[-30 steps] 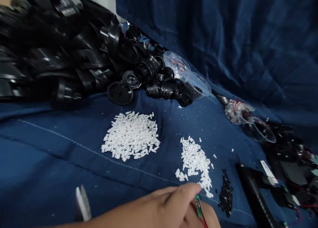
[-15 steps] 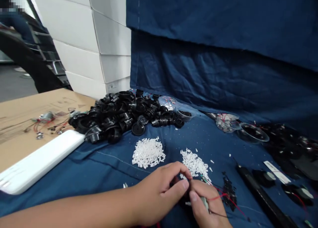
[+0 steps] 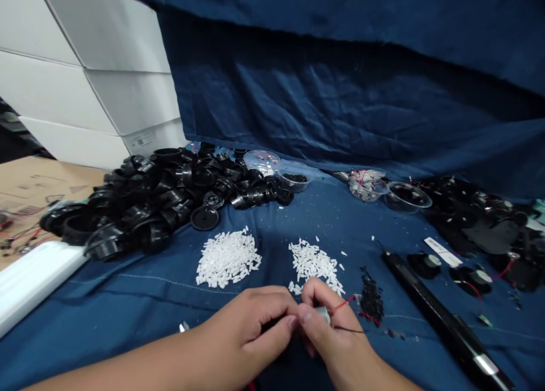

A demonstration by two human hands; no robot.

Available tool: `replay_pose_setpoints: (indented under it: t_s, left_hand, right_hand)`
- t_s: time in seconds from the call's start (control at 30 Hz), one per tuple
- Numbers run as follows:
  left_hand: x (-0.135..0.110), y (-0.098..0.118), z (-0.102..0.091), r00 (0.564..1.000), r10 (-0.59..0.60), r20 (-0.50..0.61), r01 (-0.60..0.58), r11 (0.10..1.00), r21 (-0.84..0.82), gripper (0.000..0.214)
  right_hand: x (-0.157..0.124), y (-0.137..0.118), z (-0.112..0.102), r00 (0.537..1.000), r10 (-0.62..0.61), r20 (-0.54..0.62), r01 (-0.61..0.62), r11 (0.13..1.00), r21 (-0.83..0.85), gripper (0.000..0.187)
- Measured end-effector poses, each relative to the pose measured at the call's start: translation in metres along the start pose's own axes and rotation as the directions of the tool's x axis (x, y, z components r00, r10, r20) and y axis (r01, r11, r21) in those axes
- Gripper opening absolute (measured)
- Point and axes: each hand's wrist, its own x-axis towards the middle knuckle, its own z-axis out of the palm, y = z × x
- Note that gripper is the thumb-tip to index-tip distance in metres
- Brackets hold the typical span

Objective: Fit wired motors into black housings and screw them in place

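My left hand (image 3: 251,328) and my right hand (image 3: 330,334) meet low in the middle, fingers pinched together. Between them sits a small silver motor (image 3: 323,314) with a red wire (image 3: 346,303) and a black wire trailing right. My right hand grips the motor; my left fingers pinch at its end, and what they hold is hidden. Just beyond the hands lie two heaps of small white pieces (image 3: 227,257) (image 3: 313,261) on the blue cloth (image 3: 128,300). A small heap of black bits (image 3: 371,294) lies right of the hands.
A large pile of black plastic rings (image 3: 157,201) fills the left back. Clear plastic cups (image 3: 293,178) (image 3: 406,197) stand behind. A long black tool (image 3: 443,317) lies at right, beside more wired motors (image 3: 472,277). White boxes (image 3: 85,79) and cardboard (image 3: 29,181) sit at left.
The view has lifted and swung right. Both hands have come up into view and stayed joined on the motor; the wires now trail right.
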Motion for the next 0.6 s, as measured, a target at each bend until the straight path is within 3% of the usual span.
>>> replay_pose_setpoints:
  t_s: [0.1, 0.2, 0.27, 0.33, 0.4, 0.47, 0.53, 0.6]
  left_hand:
    - [0.001, -0.003, 0.001, 0.996, -0.022, -0.086, 0.031, 0.994, 0.104, 0.036]
    - [0.002, -0.005, -0.004, 0.995, 0.013, -0.100, 0.013, 0.968, 0.251, 0.037]
    - [0.002, -0.005, -0.017, 0.994, 0.058, -0.097, -0.016, 0.924, 0.383, 0.034]
    - [0.004, -0.008, -0.038, 0.980, 0.073, -0.183, 0.039, 0.839, 0.543, 0.031]
    - [0.004, -0.013, -0.066, 0.926, 0.061, -0.373, 0.222, 0.710, 0.668, 0.032]
    - [0.003, -0.022, -0.092, 0.821, 0.046, -0.569, 0.453, 0.554, 0.698, 0.036]
    - [-0.002, -0.030, -0.111, 0.748, 0.021, -0.663, 0.597, 0.416, 0.686, 0.038]
    - [-0.006, -0.035, -0.120, 0.739, -0.012, -0.674, 0.642, 0.314, 0.699, 0.038]
  right_hand:
    - [0.003, -0.003, -0.002, 1.000, -0.008, -0.019, 0.012, 0.984, 0.179, 0.052]
    - [0.006, -0.007, -0.006, 1.000, -0.017, -0.011, 0.018, 0.988, 0.154, 0.050]
    - [0.008, -0.008, -0.008, 0.999, -0.020, -0.027, 0.024, 0.992, 0.123, 0.049]
    - [0.010, -0.007, -0.010, 0.996, -0.038, -0.080, 0.048, 0.991, 0.128, 0.050]
    - [0.012, -0.006, -0.011, 0.989, -0.047, -0.137, 0.068, 0.987, 0.148, 0.049]
    - [0.013, -0.006, -0.013, 0.983, -0.036, -0.178, 0.068, 0.982, 0.176, 0.045]
    - [0.014, -0.008, -0.015, 0.977, -0.025, -0.210, 0.070, 0.975, 0.210, 0.042]
    - [0.014, -0.009, -0.017, 0.971, -0.024, -0.236, 0.082, 0.967, 0.241, 0.040]
